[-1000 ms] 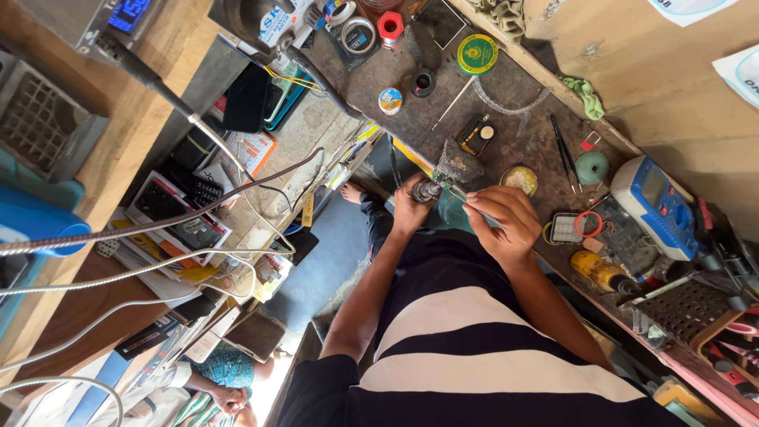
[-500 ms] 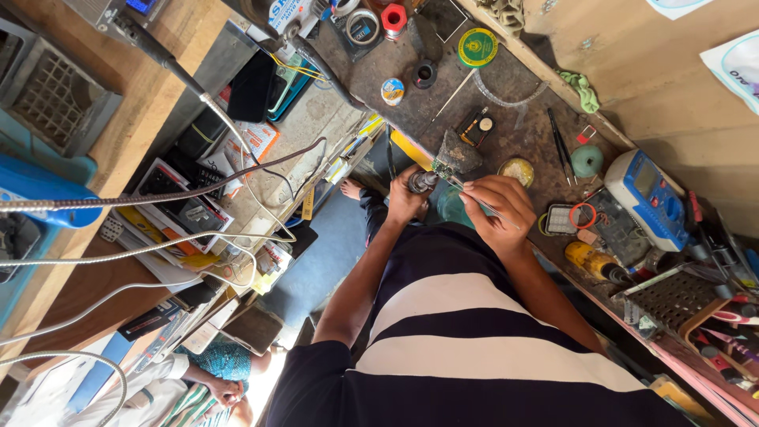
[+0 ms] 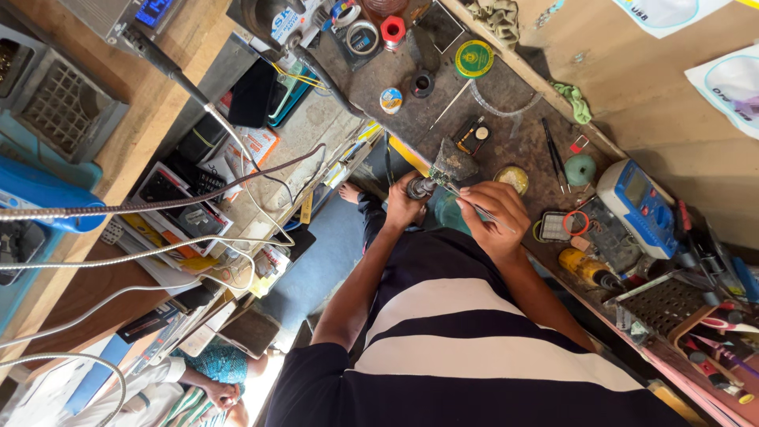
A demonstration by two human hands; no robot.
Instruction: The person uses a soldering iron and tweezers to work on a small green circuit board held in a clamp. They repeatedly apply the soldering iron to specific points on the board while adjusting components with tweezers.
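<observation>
Left hand (image 3: 402, 207) at desk (image 3: 411, 119) near edge, fingers closed round dark tool (image 3: 421, 187), tip at small board (image 3: 451, 164), steadying it. Right hand (image 3: 494, 215) just beside, pinching thin tweezers (image 3: 482, 212) for fine work. Meter (image 3: 639, 207) parked near far-right edge.

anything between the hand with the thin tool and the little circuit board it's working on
Nothing visible does. The right hand sits right beside the small circuit board, its thin tool reaching the board's edge, while the left hand grips a dark cylindrical handle at the board's other side.
</observation>
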